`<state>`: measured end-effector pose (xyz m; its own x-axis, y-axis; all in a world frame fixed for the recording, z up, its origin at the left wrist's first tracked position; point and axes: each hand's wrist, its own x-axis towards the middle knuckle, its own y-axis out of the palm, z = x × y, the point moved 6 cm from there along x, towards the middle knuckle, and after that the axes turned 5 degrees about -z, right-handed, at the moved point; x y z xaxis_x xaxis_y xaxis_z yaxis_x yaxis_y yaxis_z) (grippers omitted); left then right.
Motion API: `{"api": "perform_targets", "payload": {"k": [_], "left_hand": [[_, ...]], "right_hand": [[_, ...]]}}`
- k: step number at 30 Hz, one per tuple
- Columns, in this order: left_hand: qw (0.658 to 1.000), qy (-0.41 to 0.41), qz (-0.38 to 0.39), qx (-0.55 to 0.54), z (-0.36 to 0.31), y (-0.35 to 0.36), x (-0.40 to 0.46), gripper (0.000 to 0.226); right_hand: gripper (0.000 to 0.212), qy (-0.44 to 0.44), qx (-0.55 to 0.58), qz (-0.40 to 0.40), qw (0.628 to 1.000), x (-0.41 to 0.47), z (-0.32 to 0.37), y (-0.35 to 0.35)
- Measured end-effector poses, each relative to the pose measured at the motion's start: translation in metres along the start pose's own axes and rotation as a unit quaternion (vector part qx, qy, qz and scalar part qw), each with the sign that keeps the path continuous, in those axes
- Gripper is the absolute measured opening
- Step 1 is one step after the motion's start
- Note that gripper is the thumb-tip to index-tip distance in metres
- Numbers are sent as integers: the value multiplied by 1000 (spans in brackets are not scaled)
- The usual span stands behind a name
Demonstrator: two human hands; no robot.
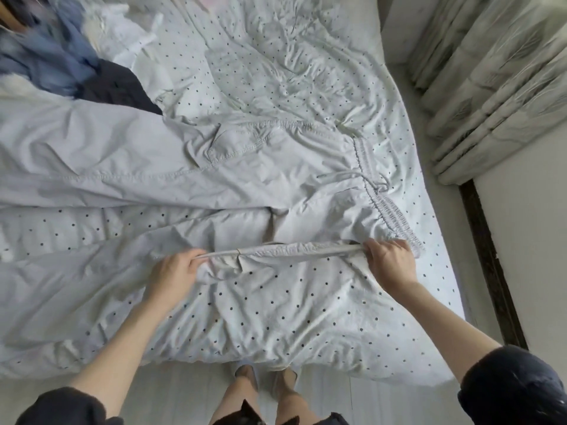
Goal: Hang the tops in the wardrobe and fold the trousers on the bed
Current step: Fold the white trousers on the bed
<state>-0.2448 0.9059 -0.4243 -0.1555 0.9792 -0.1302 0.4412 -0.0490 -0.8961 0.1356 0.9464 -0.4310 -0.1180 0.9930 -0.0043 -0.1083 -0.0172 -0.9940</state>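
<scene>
Polka-dot bed [276, 317] beside pleated curtains [497, 87]

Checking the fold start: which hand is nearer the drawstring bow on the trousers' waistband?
Right. The right hand grips the trousers' edge just below the drawstring bow; the left hand grips farther left.

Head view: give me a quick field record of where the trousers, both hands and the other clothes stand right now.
trousers: pale grey trousers spread flat across the dotted bed sheet, elastic waistband toward the right, legs running off to the left
left hand: left hand grips the near side edge of the trousers
right hand: right hand grips the same edge at the waistband corner
edge state: pulled taut between the hands, lifted slightly
fold: not yet made
other clothes: clothes pile, blue, dark and white, at the far left of the bed
</scene>
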Motion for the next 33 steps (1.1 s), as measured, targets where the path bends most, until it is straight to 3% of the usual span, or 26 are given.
{"api": "perform_targets", "payload": {"k": [4,11,17,21,25,28,30,33], "left_hand": [[995,21,-87,-51,-18,-52,68,12],[991,48,-118,-37,-28,-94,212,14],[996,21,-88,-21,-10,-66,312,16],[995,16,-93,15,10,-47,340,15],[988,-8,-86,125,31,-24,358,15],[988,-5,-101,118,30,-16,365,14],[987,6,-114,113,27,-16,362,16],[984,-1,-118,130,30,-19,340,24]], "right_hand": [[14,28,7,-59,998,67,7,-24],[25,55,-48,-91,993,204,29,-32],[25,124,-73,-69,987,294,23,2],[27,140,-41,-64,987,330,29,26],[31,170,-6,1,985,345,30,68],[41,197,65,-3,978,346,41,80],[50,147,87,-28,985,338,68,77],[56,-15,126,-22,992,313,135,77]]}}
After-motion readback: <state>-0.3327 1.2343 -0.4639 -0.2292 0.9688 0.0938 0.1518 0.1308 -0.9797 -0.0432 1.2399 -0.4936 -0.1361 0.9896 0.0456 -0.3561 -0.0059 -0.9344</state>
